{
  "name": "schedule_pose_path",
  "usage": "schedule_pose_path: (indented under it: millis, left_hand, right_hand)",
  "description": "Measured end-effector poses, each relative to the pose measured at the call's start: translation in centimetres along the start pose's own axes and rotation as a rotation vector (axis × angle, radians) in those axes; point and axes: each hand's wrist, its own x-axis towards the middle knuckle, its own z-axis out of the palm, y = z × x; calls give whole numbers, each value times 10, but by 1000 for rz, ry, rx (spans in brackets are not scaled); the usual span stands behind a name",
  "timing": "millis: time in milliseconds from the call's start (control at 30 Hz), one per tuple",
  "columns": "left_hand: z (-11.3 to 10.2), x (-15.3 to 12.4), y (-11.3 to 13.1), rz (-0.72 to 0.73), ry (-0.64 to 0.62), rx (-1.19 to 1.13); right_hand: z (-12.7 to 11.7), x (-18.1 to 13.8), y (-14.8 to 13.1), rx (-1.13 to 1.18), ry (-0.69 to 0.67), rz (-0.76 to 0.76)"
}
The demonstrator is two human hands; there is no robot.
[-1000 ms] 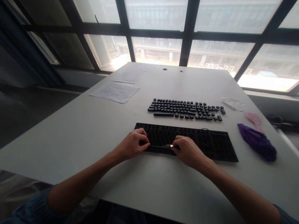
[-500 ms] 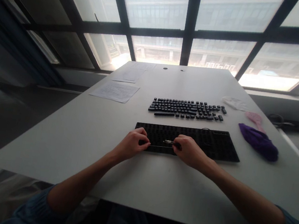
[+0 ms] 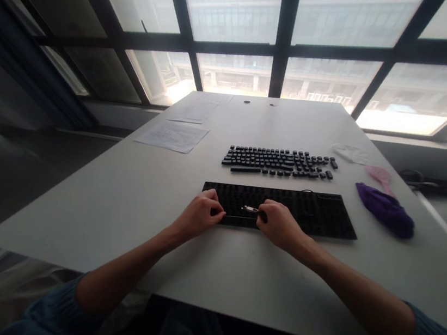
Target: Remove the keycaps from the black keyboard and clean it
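A black keyboard base (image 3: 328, 217) with its keycaps off lies on the white table under my hands. My left hand (image 3: 204, 209) is closed in a pinch at its front left part, on one end of a thin, straight metal wire (image 3: 239, 217). The wire runs across to my right hand (image 3: 280, 221), which is closed round a small tool with a bright metal end (image 3: 250, 209) pointing left. Its handle is hidden in my fingers. Whether the right fingers also grip the wire's other end, I cannot tell.
Loose black keycaps (image 3: 265, 159) lie in keyboard order behind the base. To the right are a purple cloth (image 3: 384, 211), a pink brush (image 3: 381, 177) and a crumpled clear plastic bag (image 3: 351, 153). Paper sheets (image 3: 172, 136) lie at the left, and windows stand beyond the table.
The metal end of the tool in my right hand has shifted slightly left and up. My left hand keeps its pinch almost in place.
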Motion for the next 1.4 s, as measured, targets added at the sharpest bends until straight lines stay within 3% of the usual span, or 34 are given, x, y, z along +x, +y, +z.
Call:
schedule_pose_path:
  millis: [533, 800, 1000, 1400]
  left_hand:
    - [5, 1, -2, -68, -36, 11]
    - [-5, 0, 3, 36, 1, 31]
    - [13, -5, 26, 263, -83, 194]
    - [28, -5, 32, 286, -83, 266]
  right_hand:
    - [1, 6, -12, -88, -82, 205]
    - [-5, 5, -8, -34, -114, 171]
    - [2, 4, -7, -67, -61, 141]
    - [3, 3, -7, -79, -46, 144]
